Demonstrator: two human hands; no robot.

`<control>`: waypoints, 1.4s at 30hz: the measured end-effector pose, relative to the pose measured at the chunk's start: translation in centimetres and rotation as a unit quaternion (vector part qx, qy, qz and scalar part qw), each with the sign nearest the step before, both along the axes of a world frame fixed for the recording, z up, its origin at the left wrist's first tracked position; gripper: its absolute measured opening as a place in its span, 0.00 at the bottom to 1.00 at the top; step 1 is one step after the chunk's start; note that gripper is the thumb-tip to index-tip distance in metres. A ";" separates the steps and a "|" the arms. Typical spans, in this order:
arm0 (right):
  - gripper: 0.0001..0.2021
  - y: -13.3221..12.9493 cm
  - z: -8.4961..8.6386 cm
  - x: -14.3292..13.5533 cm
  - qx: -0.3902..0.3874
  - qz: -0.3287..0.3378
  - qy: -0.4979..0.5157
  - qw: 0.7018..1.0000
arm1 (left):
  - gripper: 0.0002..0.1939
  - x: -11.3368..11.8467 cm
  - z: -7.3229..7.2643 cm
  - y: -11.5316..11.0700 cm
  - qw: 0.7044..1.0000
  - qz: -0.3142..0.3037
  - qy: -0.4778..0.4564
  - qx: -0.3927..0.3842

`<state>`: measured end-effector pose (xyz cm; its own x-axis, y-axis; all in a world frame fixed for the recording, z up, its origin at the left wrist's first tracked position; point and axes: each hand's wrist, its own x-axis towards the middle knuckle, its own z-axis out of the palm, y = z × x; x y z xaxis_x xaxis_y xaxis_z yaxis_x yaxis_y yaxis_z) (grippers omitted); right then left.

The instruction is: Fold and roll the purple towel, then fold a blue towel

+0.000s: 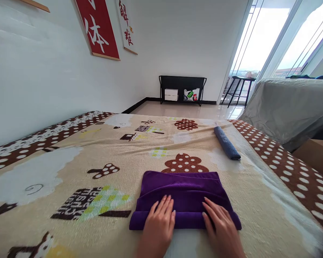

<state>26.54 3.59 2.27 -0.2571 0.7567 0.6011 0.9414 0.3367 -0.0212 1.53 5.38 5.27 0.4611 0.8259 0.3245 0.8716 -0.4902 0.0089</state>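
A purple cloth (183, 186) lies on the patterned blanket in front of me, its near edge rolled into a thick band. My left hand (160, 224) rests palm down on the left part of that roll, fingers stretched forward over the cloth. On the right part of the roll lies my right hand (220, 224), its fingers extended and slightly apart. Both palms hide parts of the roll. Farther off to the right, a rolled blue-grey towel (226, 143) lies on the blanket, touched by neither hand.
The cream blanket (110, 161) has a brown dotted border. Beyond it stand a black rack (182, 81) with a white box (171, 94) and a bag, and a black stool (239, 89). A sheet-covered piece of furniture (293, 104) and a cardboard box (316, 154) are at right.
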 end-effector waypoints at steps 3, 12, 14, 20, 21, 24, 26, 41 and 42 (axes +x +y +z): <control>0.20 0.7 0.7 -2.8 -0.049 0.043 -0.043 0.997 | 0.24 2.7 1.2 0.9 0.994 -0.087 0.001 -0.069; 0.25 -0.3 -1.7 5.0 -0.070 -0.095 -0.010 0.993 | 0.26 -4.8 -0.8 0.7 0.999 0.040 0.010 -0.019; 0.26 -0.5 -1.7 5.6 -0.051 -0.124 0.002 0.991 | 0.26 -4.9 -0.9 0.3 0.998 0.060 0.009 -0.009; 0.24 1.3 0.6 -0.7 -0.054 -0.033 0.013 0.998 | 0.25 2.9 1.1 0.9 0.996 -0.043 -0.045 -0.068; 0.23 1.7 0.9 -1.7 -0.069 -0.003 0.009 0.998 | 0.25 4.2 1.5 1.2 0.992 -0.074 -0.052 -0.090; 0.21 2.2 0.9 -2.7 -0.106 0.032 0.003 0.994 | 0.25 6.1 2.1 2.0 0.985 -0.103 -0.061 -0.125; 0.20 2.0 0.3 -1.5 -0.113 0.004 0.008 0.994 | 0.25 5.4 1.9 2.3 0.987 -0.081 -0.064 -0.120; 0.16 5.4 0.1 8.5 -0.171 -0.035 0.144 0.974 | 0.17 -9.6 2.6 3.1 0.956 0.054 -0.242 -0.158; 0.15 6.7 0.3 8.5 -0.176 -0.025 0.144 0.974 | 0.17 -9.7 2.9 4.1 0.954 0.066 -0.247 -0.154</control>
